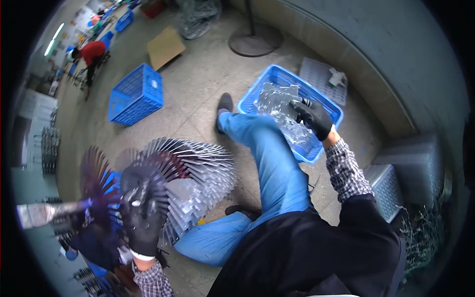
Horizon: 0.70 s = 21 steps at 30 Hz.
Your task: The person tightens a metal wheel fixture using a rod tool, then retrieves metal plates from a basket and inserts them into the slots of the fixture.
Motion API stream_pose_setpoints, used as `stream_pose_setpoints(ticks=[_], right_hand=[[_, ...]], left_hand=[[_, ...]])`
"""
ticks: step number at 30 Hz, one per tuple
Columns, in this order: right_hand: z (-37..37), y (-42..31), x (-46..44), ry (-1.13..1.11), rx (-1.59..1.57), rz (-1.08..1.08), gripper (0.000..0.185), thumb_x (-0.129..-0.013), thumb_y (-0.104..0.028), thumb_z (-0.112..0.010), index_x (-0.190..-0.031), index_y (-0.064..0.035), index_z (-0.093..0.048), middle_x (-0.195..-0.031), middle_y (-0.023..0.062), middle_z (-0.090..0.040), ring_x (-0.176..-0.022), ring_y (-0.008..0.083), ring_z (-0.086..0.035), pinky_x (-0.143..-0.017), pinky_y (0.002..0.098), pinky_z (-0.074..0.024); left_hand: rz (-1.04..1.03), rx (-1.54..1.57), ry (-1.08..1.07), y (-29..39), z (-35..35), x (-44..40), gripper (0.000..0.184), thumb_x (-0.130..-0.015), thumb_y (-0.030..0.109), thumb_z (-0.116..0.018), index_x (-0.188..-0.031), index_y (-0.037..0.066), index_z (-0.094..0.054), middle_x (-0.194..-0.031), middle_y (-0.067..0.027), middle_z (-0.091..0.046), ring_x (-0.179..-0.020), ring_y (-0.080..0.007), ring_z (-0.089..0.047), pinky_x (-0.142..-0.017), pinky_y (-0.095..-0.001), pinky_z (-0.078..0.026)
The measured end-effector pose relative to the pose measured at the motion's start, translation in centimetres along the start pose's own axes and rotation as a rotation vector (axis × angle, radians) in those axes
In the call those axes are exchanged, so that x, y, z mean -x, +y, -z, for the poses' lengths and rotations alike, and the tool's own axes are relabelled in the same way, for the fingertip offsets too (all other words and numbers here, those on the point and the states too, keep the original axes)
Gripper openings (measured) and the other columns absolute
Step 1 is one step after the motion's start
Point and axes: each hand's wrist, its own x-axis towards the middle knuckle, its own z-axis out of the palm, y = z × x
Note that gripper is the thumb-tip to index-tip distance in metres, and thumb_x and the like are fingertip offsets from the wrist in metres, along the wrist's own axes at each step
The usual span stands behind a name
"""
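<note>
My right hand [315, 118], in a black glove, is over a blue plastic basket [324, 105]. Its fingers look partly spread, with nothing clearly held between them. Below and beside them lie shiny, clear or silvery flat pieces [279, 99] heaped in the basket. My left hand [144, 220], also gloved in black, is raised at the lower left and smeared by motion, so its grip cannot be made out. Right beside it stands a rounded stack of many thin, grey metal-looking strips [210, 171], fanned out in rows. Darker purple-brown fanned strips [94, 171] show farther left, blurred.
An upright blue crate [136, 96] and a cardboard piece [166, 48] are on the floor ahead. A round stand base [256, 40] stands near the wall. Clear trays [383, 188] are stacked at right. A person in red [93, 52] bends far left.
</note>
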Motion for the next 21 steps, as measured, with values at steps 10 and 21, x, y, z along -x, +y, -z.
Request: stream_pose_setpoints(ticks=[10,21], right_hand=[[-16.6,-16.7,4.0,-1.055,0.369,0.293,0.022,-0.097,-0.024,-0.085,-0.106,-0.0045,-0.079,-0.076,0.0023,-0.072,-0.056,0.0092,-0.058,-0.053,0.0232,-0.0461],[-23.8,-20.3,4.1,-1.251,0.488,0.293,0.029,-0.097,-0.03,-0.086,-0.111,-0.0051,-0.081,-0.076,-0.0001,-0.073,-0.051,0.0065,-0.054,-0.048,0.0207,-0.0398]], left_hand=[[0.241,0.813,-0.11,4.4,0.4,-0.8,0.057,-0.11,0.026,-0.056,-0.163,0.004,-0.049,-0.143,-0.0137,-0.068,-0.114,-0.0193,-0.067,-0.099,-0.0339,-0.056],[-0.493,0.496,-0.062,-2.8,-1.2,2.4,0.047,-0.113,0.013,-0.057,-0.157,-0.001,-0.052,-0.15,-0.0176,-0.066,-0.126,-0.0367,-0.071,-0.111,-0.0454,-0.056]])
